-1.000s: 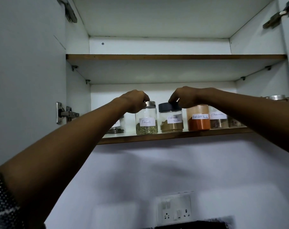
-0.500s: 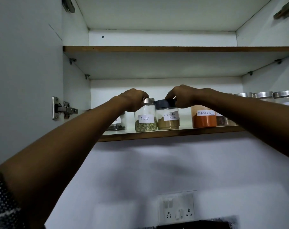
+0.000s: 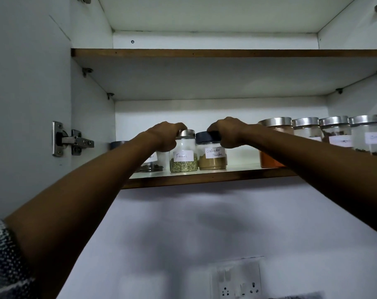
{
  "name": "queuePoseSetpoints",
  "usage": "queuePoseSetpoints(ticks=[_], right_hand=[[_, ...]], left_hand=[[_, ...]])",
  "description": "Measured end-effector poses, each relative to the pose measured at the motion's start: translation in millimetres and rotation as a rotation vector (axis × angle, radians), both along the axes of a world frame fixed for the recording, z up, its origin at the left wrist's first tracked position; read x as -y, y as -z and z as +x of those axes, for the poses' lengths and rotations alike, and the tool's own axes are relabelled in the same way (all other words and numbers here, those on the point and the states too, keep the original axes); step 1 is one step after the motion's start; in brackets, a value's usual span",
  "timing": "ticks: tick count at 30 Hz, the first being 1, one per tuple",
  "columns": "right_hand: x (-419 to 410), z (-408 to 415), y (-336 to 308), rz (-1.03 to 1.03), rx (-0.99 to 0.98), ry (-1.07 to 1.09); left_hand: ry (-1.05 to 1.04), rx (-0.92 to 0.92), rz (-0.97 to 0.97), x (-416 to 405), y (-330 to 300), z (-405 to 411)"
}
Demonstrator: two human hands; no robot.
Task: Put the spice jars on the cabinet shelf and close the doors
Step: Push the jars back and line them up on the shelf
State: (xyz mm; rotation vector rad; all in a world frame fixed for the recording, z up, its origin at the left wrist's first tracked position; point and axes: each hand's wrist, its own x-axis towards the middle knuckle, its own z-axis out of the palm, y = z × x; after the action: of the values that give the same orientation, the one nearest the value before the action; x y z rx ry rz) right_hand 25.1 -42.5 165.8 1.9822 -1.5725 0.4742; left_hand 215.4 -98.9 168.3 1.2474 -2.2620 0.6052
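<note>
On the lower cabinet shelf [image 3: 204, 180] stand two jars side by side. The fennel jar [image 3: 183, 157] has a silver lid and green seeds; my left hand [image 3: 164, 134] grips it at the lid. The coriander powder jar [image 3: 213, 156] has a dark lid; my right hand [image 3: 227, 131] holds that lid from the right. A dark-lidded pepper jar [image 3: 150, 164] sits behind my left forearm, partly hidden. An orange chilli powder jar [image 3: 271, 143] and several silver-lidded jars [image 3: 336, 134] line the shelf to the right.
The left cabinet door [image 3: 27, 93] stands open, its hinge [image 3: 72, 140] on the inner face. The upper shelf [image 3: 226, 53] shows nothing on its front edge. A wall socket plate [image 3: 237, 279] is on the wall below the cabinet.
Both hands have slid the fennel and coriander jars to the left along the shelf, opening a gap to the orange jar. More silver-lidded jars have come into view at the right.
</note>
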Motion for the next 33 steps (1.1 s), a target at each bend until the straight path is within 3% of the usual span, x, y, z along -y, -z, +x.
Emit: queuePoseSetpoints(ticks=[12, 26, 33], right_hand=[[61, 12, 10, -0.048, 0.061, -0.067], [106, 17, 20, -0.082, 0.06, -0.053], [119, 20, 22, -0.062, 0.046, -0.005]], left_hand=[[-0.134, 0.059, -0.061, 58, 9, 6], [-0.145, -0.009, -0.093, 87, 23, 2], [-0.245, 0.112, -0.077, 96, 22, -3]])
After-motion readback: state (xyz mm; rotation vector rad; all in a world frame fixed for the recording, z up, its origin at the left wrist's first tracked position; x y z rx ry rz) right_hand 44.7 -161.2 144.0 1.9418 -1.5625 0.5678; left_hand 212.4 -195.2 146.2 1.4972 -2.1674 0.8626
